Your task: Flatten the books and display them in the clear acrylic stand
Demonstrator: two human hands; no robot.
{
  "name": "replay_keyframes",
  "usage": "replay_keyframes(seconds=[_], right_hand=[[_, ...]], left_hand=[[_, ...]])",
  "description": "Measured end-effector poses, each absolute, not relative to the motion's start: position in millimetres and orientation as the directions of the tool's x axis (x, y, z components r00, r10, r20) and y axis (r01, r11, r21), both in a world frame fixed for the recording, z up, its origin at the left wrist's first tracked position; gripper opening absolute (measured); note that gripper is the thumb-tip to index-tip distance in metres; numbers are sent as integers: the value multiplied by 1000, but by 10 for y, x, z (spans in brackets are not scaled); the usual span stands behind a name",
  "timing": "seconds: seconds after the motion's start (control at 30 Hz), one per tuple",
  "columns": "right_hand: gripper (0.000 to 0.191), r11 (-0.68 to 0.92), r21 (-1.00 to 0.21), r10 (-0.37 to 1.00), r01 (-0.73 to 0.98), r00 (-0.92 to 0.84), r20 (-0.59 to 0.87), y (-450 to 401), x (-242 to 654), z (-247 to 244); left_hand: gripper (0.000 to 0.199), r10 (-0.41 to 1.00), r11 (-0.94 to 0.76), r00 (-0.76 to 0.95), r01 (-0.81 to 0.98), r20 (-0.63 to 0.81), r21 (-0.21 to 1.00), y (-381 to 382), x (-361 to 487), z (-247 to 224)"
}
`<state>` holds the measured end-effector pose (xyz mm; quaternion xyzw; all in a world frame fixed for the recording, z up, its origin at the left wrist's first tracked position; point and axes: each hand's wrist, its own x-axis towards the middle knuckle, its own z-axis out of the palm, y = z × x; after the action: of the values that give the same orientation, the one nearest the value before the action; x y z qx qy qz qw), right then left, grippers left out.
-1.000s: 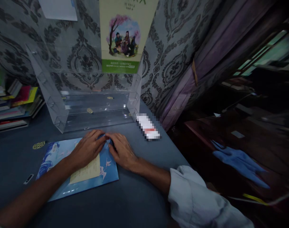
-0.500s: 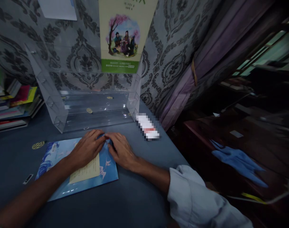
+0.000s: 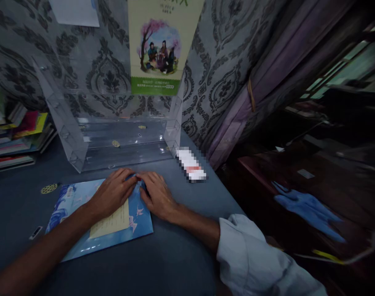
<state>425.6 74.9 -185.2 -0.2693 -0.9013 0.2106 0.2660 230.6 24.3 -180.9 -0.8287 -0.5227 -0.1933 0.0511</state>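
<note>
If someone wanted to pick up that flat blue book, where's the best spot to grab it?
Probably the near right corner of the flat blue glossy book, approached from the right. It lies flat on the grey table, and that edge is bare, while the left hand and right hand press its far corner.

Dim room: grey damask wallpaper (image 3: 224, 61) behind a dark blue bench (image 3: 162, 263), purple curtain (image 3: 261, 82) tied back, dark wooden furniture (image 3: 298, 193) at right.
</note>
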Motion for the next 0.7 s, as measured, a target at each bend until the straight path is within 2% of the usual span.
replay_keyframes(seconds=[0.7], right_hand=[[37, 750, -516, 623, 414, -706, 337, 748, 4250, -1852]], left_hand=[[29, 840, -453, 392, 887, 376, 88, 243, 2308, -1804]])
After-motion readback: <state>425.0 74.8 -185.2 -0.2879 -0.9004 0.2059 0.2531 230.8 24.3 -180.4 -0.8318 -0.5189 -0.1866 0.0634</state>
